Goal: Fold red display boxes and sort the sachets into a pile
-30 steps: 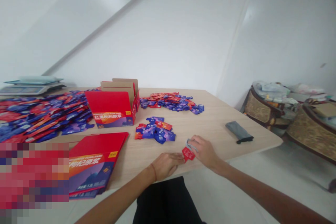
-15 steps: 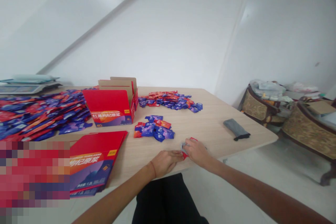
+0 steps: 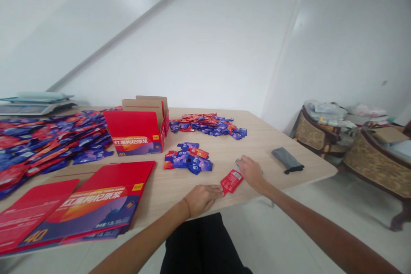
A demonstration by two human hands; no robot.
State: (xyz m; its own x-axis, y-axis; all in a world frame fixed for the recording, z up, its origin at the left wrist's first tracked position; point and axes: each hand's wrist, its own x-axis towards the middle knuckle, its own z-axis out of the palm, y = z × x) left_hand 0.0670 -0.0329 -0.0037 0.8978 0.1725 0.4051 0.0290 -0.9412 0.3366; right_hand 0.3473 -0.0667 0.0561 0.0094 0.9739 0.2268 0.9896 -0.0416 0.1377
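Your left hand is resting its fingertips on the left corner of a red sachet, which is lying flat at the frame's lower centre; the view is not showing whether they are pinching it. Your right hand, beside the sachet's right end, is grasping a mostly hidden grey cloth.

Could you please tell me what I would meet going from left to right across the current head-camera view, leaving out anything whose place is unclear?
Big sachet pile → open box → left hand → red sachet → right hand → gray item → patterned chair → second chair.
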